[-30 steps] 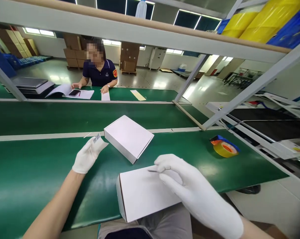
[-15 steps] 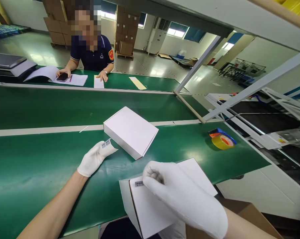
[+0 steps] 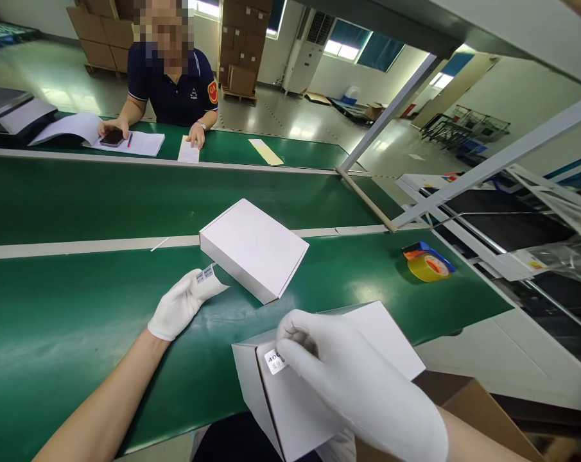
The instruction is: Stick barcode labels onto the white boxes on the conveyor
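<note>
My gloved left hand [image 3: 177,307] pinches a strip of small printed labels [image 3: 206,280] over the green mat. In my gloved right hand [image 3: 314,340], thumb and fingertips close on one small label [image 3: 275,361] at the left corner of the near white box [image 3: 302,410]. That box lies tilted at the mat's front edge, and my right hand covers part of its top. A second white box [image 3: 254,247] lies closed beyond both hands, just right of the label strip.
Yellow tape [image 3: 429,266] in a dispenser lies at the right. A slanting metal post [image 3: 391,112] rises beyond. Across the table sits a person [image 3: 172,96] with papers [image 3: 148,142] and a phone. An open brown carton [image 3: 473,410] stands low at right.
The label at my right fingertips has turned from a dark, tilted look to facing up on the near box's corner. The whole view has shifted slightly. My left hand keeps its hold.
</note>
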Demonstrator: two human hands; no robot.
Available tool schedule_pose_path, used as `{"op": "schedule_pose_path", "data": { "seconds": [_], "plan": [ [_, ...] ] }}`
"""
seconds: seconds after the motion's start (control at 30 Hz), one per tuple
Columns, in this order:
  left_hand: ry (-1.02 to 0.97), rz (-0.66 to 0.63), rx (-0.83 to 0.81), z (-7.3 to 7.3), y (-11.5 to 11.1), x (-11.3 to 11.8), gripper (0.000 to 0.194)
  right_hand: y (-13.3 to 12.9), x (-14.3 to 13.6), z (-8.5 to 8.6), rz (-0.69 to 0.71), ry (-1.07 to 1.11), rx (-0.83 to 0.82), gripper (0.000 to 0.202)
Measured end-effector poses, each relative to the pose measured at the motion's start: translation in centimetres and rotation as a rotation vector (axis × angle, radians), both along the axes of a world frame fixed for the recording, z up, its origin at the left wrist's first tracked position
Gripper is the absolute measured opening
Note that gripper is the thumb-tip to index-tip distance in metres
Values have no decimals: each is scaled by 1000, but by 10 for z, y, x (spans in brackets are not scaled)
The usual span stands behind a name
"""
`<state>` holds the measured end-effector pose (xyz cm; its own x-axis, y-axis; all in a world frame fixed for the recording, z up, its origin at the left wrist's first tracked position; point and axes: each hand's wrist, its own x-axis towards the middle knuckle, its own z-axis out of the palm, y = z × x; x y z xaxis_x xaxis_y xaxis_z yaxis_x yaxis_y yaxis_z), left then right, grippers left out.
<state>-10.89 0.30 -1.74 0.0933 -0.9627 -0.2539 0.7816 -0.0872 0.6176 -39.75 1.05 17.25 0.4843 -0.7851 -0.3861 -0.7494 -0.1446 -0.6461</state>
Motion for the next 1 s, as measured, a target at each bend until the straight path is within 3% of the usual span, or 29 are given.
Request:
{"op": "schedule_pose_path", "data": {
  "seconds": [0.4,0.8,1.0],
  "plan": [
    [4,12,27,0,3,-1,28,20,2,-20,-90,-51,-82,20],
    [7,-3,17,1,5,0,28,25,4,-16,-150,43,4,19],
    [6,-7,34,3,6,-1,31,28,5,-23,-121,52,-61,23]
  ]
}}
